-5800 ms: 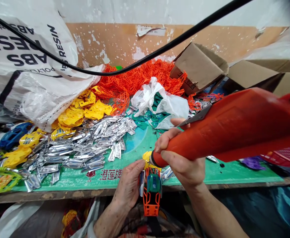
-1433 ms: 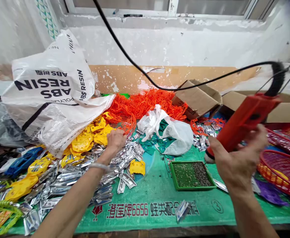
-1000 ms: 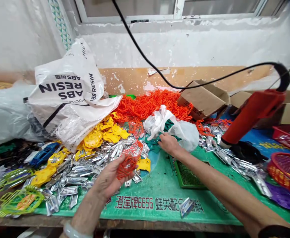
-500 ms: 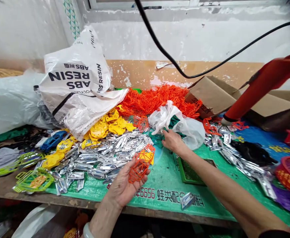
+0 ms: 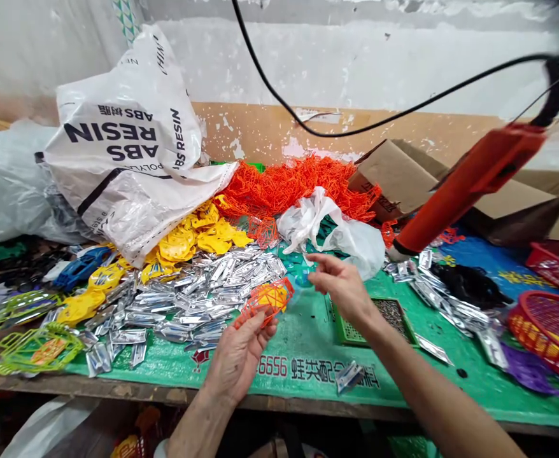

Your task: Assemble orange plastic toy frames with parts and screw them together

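My left hand (image 5: 239, 353) is closed on an orange lattice plastic piece (image 5: 283, 291) with a yellow plastic part (image 5: 270, 294) against it. In front of the white plastic bag (image 5: 363, 245), my right hand (image 5: 341, 286) has its thumb and forefinger curved around what looks like a clear teal plastic piece (image 5: 302, 276); its outline is hard to make out against the green sheet. Dark green pieces (image 5: 326, 233) show in the bag's mouth. Under my right wrist is a green tray (image 5: 351, 332) holding small screw-like bits.
Silver packets (image 5: 212, 289) and yellow pieces (image 5: 179, 245) are heaped at left beside an ABS resin sack (image 5: 127, 140). Behind lies an orange lattice pile (image 5: 298, 184). A red electric screwdriver (image 5: 465, 191) hangs at right, near cardboard boxes (image 5: 403, 178) and a red basket (image 5: 542, 331).
My right hand has drawn back from the bag's mouth toward me. My left hand has turned the orange piece to a flatter tilt. The view has shifted slightly, with the screwdriver now farther left.
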Motion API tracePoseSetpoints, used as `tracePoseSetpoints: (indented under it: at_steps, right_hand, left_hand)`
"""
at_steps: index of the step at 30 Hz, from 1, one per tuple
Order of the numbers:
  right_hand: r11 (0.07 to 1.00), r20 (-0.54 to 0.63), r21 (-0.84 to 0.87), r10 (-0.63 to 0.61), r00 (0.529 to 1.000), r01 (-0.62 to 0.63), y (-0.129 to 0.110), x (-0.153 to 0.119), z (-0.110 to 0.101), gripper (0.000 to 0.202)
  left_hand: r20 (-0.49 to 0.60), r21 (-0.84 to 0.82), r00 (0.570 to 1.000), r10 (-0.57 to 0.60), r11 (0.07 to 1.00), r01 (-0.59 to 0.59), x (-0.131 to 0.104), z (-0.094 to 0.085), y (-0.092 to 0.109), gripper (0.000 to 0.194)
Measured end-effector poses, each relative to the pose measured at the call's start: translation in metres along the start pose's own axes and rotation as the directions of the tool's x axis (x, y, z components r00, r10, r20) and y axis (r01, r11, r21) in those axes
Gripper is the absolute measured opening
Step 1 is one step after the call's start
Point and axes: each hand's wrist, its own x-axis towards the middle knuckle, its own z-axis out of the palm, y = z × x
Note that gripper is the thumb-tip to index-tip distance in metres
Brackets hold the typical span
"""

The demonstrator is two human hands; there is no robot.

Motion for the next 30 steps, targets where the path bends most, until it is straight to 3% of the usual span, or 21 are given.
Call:
tracePoseSetpoints:
  at_steps: [2,4,8,13,15,18,23,25,27,30]
  right_hand:
    - [0.924,-0.057,0.383,0.007,0.998,0.016,-0.009,-0.027,0.011,0.037]
    - [0.866,-0.097,0.497,-0.014,0.995,0.06,-0.014,-0.048,0.023,0.031]
    - [0.913,-0.118,0.369,-0.14,0.983,0.174,-0.015,-0.069,0.038,0.03]
    - [0.925,-0.161,0.169,-0.316,0.935,0.341,-0.016,-0.081,0.046,0.034]
    - [0.929,-0.049,0.093,-0.356,0.933,0.359,-0.018,-0.084,0.046,0.038]
    - [0.948,0.167,0.007,-0.316,0.934,0.32,-0.022,-0.086,0.039,0.046]
    - [0.892,0.315,-0.29,-0.252,0.915,0.345,-0.028,-0.085,0.014,0.014]
    - [0.869,0.335,-0.302,-0.288,0.897,0.391,-0.028,-0.085,0.006,0.006]
    - [0.88,0.353,-0.218,-0.331,0.875,0.421,-0.027,-0.085,0.002,0.006]
    - [0.909,0.367,-0.054,-0.367,0.855,0.414,-0.025,-0.088,0.002,0.024]
  left_hand:
    - [0.037,0.021,0.999,0.014,1.0,-0.015,-0.001,0.003,-0.006,0.01]
    - [0.104,0.034,0.994,0.026,0.999,-0.03,-0.004,0.006,-0.01,0.018]
    - [0.198,0.018,0.978,0.062,0.998,-0.067,-0.008,0.013,-0.013,0.021]
    - [0.187,0.078,0.976,0.109,0.989,-0.126,-0.009,0.017,-0.016,0.032]
    - [0.16,0.127,0.979,0.123,0.981,-0.144,-0.008,0.014,-0.016,0.032]
    - [0.159,0.299,0.983,0.09,0.944,-0.135,-0.006,0.005,-0.013,0.032]
    - [0.287,0.662,0.957,0.042,0.714,-0.23,-0.005,-0.015,-0.005,0.029]
    - [0.304,0.723,0.953,0.005,0.65,-0.234,-0.007,-0.018,-0.003,0.034]
    - [0.308,0.735,0.951,-0.04,0.644,-0.211,-0.01,-0.017,-0.002,0.035]
    - [0.301,0.709,0.949,-0.091,0.687,-0.159,-0.015,-0.01,-0.001,0.035]
